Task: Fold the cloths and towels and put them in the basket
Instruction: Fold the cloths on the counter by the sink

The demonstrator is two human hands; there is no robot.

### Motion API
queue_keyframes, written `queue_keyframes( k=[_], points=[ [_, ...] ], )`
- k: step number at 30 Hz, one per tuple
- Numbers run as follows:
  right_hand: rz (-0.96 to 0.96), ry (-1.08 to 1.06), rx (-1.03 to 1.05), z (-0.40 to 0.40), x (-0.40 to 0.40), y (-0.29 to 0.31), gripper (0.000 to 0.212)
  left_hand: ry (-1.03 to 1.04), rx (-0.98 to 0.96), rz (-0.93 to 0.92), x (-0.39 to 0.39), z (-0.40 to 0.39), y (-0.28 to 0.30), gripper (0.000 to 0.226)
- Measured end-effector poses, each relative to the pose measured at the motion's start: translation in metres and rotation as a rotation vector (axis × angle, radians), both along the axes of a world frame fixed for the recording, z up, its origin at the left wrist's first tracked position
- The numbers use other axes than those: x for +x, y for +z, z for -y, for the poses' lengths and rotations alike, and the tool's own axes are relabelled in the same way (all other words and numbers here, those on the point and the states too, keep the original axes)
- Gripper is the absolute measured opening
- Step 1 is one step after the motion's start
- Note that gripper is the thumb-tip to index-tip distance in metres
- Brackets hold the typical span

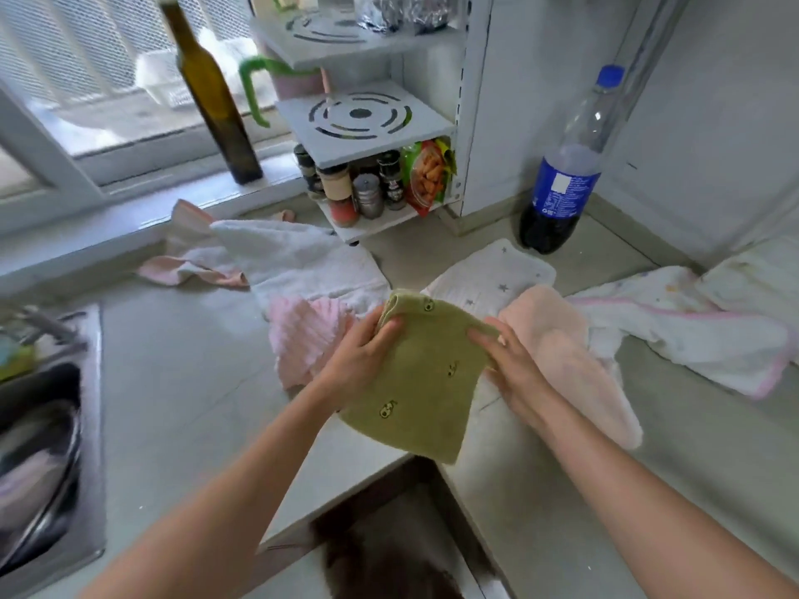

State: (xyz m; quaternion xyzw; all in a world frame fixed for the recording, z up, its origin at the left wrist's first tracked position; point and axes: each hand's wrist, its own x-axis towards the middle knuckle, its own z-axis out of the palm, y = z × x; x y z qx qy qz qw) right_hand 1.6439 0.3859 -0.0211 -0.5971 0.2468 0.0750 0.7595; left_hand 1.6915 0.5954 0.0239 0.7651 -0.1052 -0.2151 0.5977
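Countertop (181, 382): two hands grip one green cloth (423, 382).

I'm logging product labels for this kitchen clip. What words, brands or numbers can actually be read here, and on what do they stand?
None can be read.
Cola bottle: blue label with white print, too blurred to read.
Snack packet on the rack: print too small to read.
Spice jars: labels blurred.
Green cloth held in both hands: small embroidered figures only, no words.
Olive-green glass bottle: no label in view.
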Motion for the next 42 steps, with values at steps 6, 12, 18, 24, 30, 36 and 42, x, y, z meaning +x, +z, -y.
queue_keyframes(
  k=[6,12,18,24,30,36,42],
  points=[
    [0.0,0.267,0.277,-0.109,0.034,0.027,0.038,0.401,-0.048,-0.032,0.017,-0.096,0.023,0.027],
    [0.063,0.264,-0.007,-0.21,0.092,0.032,0.039,0.548,0.105,-0.153,0.023,-0.194,0.01,0.033],
    [0.006,0.413,-0.086,-0.3,0.147,0.017,0.046,0.663,0.293,-0.106,0.054,-0.289,-0.027,0.045],
    [0.047,0.37,-0.2,-0.382,0.203,-0.006,0.058,0.813,0.378,-0.014,0.11,-0.347,-0.052,0.04],
    [0.201,0.711,-0.952,-0.403,0.221,-0.041,0.072,0.707,0.698,-0.085,0.135,-0.366,-0.088,0.058],
    [0.4,1.088,-1.379,-0.402,0.201,-0.075,0.084,0.186,1.083,0.23,0.129,-0.366,-0.124,0.068],
    [0.266,1.198,-1.373,-0.398,0.204,-0.069,0.067,0.043,1.191,0.101,0.133,-0.364,-0.112,0.068]
  ],
)
